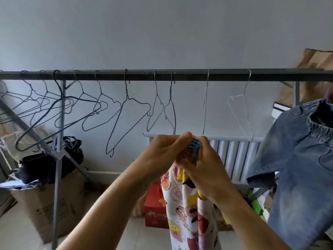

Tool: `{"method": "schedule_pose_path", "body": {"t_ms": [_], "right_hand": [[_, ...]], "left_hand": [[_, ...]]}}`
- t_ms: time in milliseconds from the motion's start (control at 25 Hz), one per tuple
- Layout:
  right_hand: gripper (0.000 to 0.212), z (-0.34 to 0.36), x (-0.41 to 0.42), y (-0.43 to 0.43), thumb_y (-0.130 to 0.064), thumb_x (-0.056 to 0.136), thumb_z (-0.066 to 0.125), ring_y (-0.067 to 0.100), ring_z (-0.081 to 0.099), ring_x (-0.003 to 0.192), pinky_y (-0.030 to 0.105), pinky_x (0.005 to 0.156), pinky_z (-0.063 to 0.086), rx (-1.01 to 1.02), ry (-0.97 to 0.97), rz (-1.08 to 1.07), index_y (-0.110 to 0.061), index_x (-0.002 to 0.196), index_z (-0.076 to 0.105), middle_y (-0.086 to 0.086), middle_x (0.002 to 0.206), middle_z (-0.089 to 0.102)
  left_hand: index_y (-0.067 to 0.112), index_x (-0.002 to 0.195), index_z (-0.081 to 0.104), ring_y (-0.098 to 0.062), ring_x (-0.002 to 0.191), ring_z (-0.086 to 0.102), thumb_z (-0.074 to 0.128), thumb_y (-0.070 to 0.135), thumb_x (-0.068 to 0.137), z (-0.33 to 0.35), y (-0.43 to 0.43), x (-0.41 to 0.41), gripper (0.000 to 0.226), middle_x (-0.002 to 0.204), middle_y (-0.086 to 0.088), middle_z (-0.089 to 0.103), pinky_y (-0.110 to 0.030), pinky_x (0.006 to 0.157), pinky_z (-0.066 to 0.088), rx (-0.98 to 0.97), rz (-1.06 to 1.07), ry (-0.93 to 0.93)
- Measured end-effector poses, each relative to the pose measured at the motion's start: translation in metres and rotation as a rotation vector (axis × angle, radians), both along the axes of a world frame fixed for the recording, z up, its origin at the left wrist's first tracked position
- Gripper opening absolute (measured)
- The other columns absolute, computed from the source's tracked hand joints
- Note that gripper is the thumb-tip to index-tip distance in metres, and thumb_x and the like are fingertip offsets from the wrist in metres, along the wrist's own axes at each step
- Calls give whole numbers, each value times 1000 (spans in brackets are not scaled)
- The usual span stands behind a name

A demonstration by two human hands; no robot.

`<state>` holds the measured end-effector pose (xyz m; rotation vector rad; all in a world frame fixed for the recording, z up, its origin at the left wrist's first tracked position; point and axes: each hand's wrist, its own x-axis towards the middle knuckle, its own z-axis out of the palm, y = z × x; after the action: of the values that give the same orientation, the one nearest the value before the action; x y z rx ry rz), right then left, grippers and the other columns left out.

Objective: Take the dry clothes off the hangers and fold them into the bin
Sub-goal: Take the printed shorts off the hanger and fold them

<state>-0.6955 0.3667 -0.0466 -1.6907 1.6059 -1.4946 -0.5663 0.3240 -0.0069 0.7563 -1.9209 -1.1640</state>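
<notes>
While wire hangers (127, 95) dangle, left hand (162, 150) and right hand (207, 166) pinch limp fruit-print cloth (180, 213), perhaps rib-edged.

A white ribbed radiator (234, 156) stands against the pale grey wall (162, 33). Above the radiator runs a grey metal clothes rail (180, 75). Just below the radiator's left end a red box with gold characters (155, 210) sits on the white tiled floor (27, 239). Well left of the radiator is a large cardboard box (36, 210) with a black bag (45, 165) on top. Up and right of the radiator lean brown cardboard sheets (313, 62).
</notes>
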Motion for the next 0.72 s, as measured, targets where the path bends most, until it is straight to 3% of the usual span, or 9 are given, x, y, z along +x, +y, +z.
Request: {"method": "schedule_pose_path", "body": {"t_ms": [80, 160, 240, 360, 440, 560, 720], "right_hand": [[15, 5, 2, -7, -33, 89, 66, 2, 66, 78, 9, 62, 45, -35, -103, 20, -25, 101, 61, -8, 86, 69], [7, 11, 0, -11, -26, 91, 63, 2, 66, 68, 11, 59, 46, -29, -201, 88, -20, 87, 66, -8, 72, 70], [22, 17, -2, -15, -25, 89, 62, 9, 64, 64, 20, 63, 47, -10, -267, 208, -9, 73, 61, -4, 63, 64], [29, 21, -2, -25, -31, 82, 61, 25, 67, 74, 34, 71, 54, 35, -343, 351, -3, 75, 68, 13, 77, 68], [30, 21, 3, -32, -37, 79, 64, 27, 69, 77, 35, 73, 57, 40, -365, 382, -9, 77, 72, 15, 81, 72], [41, 17, 8, -44, -44, 79, 66, 30, 70, 82, 39, 77, 58, 15, -288, 372, -3, 86, 69, 21, 88, 71], [25, 19, 11, -50, -28, 74, 68, 17, 71, 69, 27, 62, 59, -25, -165, 339, -4, 82, 68, 5, 72, 72]], "left_hand": [[26, 111, 71, 2, 91, 65, 50, 52, 84, -3, -10, 22, 43, 95, 12, 71, -24, 84, 53, -227, 29, -71], [39, 125, 58, 7, 109, 57, 59, 57, 75, -15, -24, 50, 53, 119, 14, 60, -23, 95, 49, -262, 99, -139], [44, 137, 45, 11, 116, 52, 74, 49, 70, -33, -31, 78, 73, 137, 15, 46, -15, 94, 46, -189, 69, -215], [38, 139, 46, -10, 112, 65, 88, 14, 67, -52, -37, 102, 87, 137, 7, 50, -35, 89, 58, 34, -76, -186], [29, 127, 59, -16, 103, 70, 86, 11, 70, -49, -37, 107, 66, 120, 2, 67, -39, 86, 59, -4, -88, -230], [22, 96, 70, -15, 81, 74, 80, 25, 80, -37, -34, 115, 20, 91, -1, 76, -40, 73, 62, -128, 11, -347], [14, 96, 70, -17, 74, 75, 69, 29, 89, -14, -41, 138, 16, 85, -3, 77, -37, 68, 62, -65, 49, -485]]}}
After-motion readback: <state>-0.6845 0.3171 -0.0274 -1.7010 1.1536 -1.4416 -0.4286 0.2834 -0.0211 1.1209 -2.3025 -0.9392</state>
